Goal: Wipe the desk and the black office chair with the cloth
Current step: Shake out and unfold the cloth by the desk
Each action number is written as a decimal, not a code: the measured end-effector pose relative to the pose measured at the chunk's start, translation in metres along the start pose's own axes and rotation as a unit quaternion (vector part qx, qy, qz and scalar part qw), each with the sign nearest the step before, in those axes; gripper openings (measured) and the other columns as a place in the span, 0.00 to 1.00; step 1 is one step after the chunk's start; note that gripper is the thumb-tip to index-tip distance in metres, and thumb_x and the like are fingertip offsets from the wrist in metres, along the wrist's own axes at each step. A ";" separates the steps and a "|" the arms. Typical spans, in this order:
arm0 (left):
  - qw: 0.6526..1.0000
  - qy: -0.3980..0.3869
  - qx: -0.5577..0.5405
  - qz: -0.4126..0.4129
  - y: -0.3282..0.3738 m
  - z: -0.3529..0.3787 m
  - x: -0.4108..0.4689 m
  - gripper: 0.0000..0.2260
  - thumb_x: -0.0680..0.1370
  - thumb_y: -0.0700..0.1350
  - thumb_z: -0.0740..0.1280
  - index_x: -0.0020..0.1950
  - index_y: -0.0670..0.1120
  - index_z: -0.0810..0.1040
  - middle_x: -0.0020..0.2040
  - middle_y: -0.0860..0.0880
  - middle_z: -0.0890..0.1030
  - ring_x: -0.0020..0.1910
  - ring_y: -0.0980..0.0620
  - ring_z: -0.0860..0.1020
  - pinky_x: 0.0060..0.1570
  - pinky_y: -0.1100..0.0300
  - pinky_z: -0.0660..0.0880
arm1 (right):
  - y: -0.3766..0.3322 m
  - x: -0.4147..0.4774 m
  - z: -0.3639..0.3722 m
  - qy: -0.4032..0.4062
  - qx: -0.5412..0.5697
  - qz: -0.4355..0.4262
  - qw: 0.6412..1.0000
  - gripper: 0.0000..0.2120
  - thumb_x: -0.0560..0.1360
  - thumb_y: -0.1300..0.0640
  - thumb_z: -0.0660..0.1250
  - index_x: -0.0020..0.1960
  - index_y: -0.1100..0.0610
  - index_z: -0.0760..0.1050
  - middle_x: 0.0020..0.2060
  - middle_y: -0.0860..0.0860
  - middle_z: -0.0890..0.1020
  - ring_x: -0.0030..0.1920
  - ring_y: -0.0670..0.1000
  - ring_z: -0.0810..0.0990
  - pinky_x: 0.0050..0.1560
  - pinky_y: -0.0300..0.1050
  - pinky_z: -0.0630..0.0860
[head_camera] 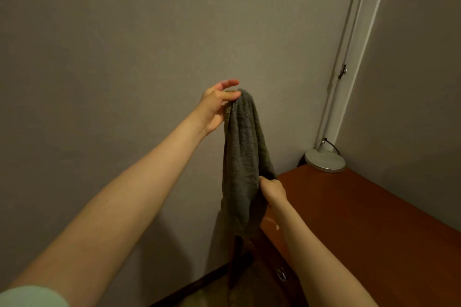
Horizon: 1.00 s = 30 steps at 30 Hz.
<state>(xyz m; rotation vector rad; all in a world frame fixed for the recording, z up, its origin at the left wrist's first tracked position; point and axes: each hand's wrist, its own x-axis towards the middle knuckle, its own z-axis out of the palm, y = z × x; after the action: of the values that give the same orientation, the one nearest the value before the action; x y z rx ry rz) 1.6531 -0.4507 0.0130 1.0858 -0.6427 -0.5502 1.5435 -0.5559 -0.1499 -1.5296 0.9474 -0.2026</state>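
A grey-green terry cloth (243, 157) hangs in the air in front of the wall, to the left of the desk's near corner. My left hand (215, 106) pinches its top corner between thumb and forefinger, the other fingers spread. Lower down, my right hand (273, 188) grips the cloth's right edge just above the desk. The reddish-brown wooden desk (361, 219) runs along the right wall. The black office chair is not in view.
A silver desk lamp with a round base (325, 160) stands at the desk's far corner, its arm reaching up the wall corner. A drawer with a metal ring pull (281, 274) faces left under the desk. A dark skirting board runs along the floor.
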 end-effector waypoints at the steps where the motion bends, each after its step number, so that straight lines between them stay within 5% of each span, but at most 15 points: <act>1: 1.000 0.005 0.010 0.002 -0.001 -0.002 0.001 0.11 0.77 0.30 0.60 0.48 0.46 0.74 0.40 0.47 0.74 0.38 0.54 0.75 0.32 0.67 0.75 | -0.002 0.003 -0.004 0.013 -0.038 -0.005 0.999 0.13 0.81 0.53 0.56 0.41 0.57 0.73 0.34 0.56 0.77 0.35 0.55 0.77 0.36 0.49 0.73; 3: 1.000 0.012 0.026 0.006 -0.006 -0.006 0.005 0.12 0.77 0.29 0.60 0.46 0.46 0.73 0.39 0.48 0.73 0.37 0.55 0.74 0.31 0.69 0.74 | -0.004 0.015 -0.013 0.022 -0.063 -0.008 0.998 0.13 0.80 0.57 0.54 0.37 0.56 0.65 0.31 0.53 0.69 0.28 0.50 0.66 0.28 0.44 0.62; 5: 0.999 0.017 0.034 0.011 -0.011 -0.010 0.010 0.12 0.76 0.28 0.60 0.46 0.46 0.73 0.39 0.48 0.73 0.37 0.55 0.74 0.31 0.69 0.74 | -0.007 0.025 -0.020 -0.003 -0.004 0.017 1.000 0.05 0.78 0.60 0.55 0.43 0.57 0.62 0.34 0.54 0.69 0.30 0.51 0.67 0.27 0.43 0.63; 8: 0.999 0.014 0.032 0.019 -0.013 -0.011 0.022 0.12 0.76 0.28 0.60 0.46 0.46 0.73 0.39 0.48 0.73 0.37 0.56 0.75 0.31 0.69 0.74 | -0.007 0.029 -0.026 -0.137 0.255 0.102 0.952 0.04 0.67 0.64 0.57 0.34 0.58 0.66 0.35 0.55 0.70 0.35 0.55 0.70 0.39 0.44 0.67; 10: 0.999 0.009 0.029 0.025 -0.013 -0.007 0.031 0.12 0.76 0.28 0.61 0.45 0.46 0.73 0.39 0.49 0.74 0.34 0.57 0.77 0.31 0.69 0.74 | -0.009 0.029 -0.031 -0.168 0.288 0.137 0.933 0.05 0.67 0.60 0.61 0.33 0.59 0.69 0.36 0.55 0.74 0.38 0.55 0.71 0.42 0.45 0.67; 14: 0.998 0.024 0.040 0.031 -0.019 -0.004 0.050 0.12 0.76 0.28 0.61 0.45 0.45 0.73 0.39 0.49 0.74 0.34 0.58 0.77 0.32 0.70 0.75 | -0.020 0.046 -0.047 -0.095 0.261 0.073 0.958 0.10 0.76 0.56 0.61 0.37 0.57 0.70 0.37 0.54 0.72 0.37 0.52 0.69 0.39 0.43 0.64; 17: 0.997 0.056 0.032 0.029 -0.032 -0.005 0.062 0.12 0.77 0.28 0.60 0.44 0.45 0.73 0.40 0.48 0.75 0.38 0.55 0.76 0.33 0.70 0.76 | -0.027 0.069 -0.071 -0.016 0.340 -0.013 0.940 0.10 0.78 0.59 0.58 0.38 0.57 0.70 0.31 0.52 0.75 0.35 0.51 0.71 0.36 0.44 0.67; 21: 0.994 0.101 0.038 0.012 -0.064 -0.010 0.080 0.14 0.79 0.29 0.56 0.44 0.45 0.74 0.40 0.46 0.75 0.37 0.55 0.77 0.33 0.69 0.76 | -0.042 0.092 -0.112 0.082 0.229 -0.123 0.962 0.12 0.81 0.60 0.58 0.39 0.55 0.68 0.27 0.51 0.70 0.20 0.44 0.69 0.20 0.32 0.64; 25: 0.989 0.140 0.046 -0.022 -0.103 -0.012 0.094 0.16 0.79 0.28 0.53 0.46 0.45 0.74 0.42 0.46 0.75 0.39 0.53 0.75 0.33 0.69 0.76 | -0.047 0.105 -0.144 0.094 0.227 -0.147 0.958 0.04 0.81 0.60 0.59 0.50 0.56 0.73 0.45 0.53 0.77 0.37 0.48 0.75 0.31 0.37 0.71; 27: 0.987 0.147 0.057 -0.035 -0.124 -0.009 0.101 0.15 0.78 0.27 0.53 0.51 0.42 0.73 0.42 0.46 0.75 0.40 0.53 0.75 0.33 0.69 0.75 | -0.046 0.107 -0.162 0.039 0.229 -0.142 0.962 0.20 0.79 0.65 0.61 0.69 0.54 0.67 0.59 0.51 0.73 0.50 0.52 0.77 0.42 0.41 0.73; 30: 0.987 0.138 0.068 -0.044 -0.145 0.001 0.113 0.15 0.78 0.26 0.53 0.52 0.43 0.72 0.42 0.46 0.74 0.40 0.54 0.74 0.37 0.67 0.74 | -0.043 0.100 -0.189 -0.006 0.048 -0.139 0.989 0.38 0.76 0.73 0.61 0.76 0.46 0.52 0.61 0.52 0.73 0.61 0.60 0.74 0.55 0.53 0.71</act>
<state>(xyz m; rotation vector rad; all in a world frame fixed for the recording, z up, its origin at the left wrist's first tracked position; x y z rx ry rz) 1.7176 -0.5830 -0.0980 1.2963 -0.3937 -0.4259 1.5089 -0.7675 -0.1088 -1.5674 0.7023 -0.4308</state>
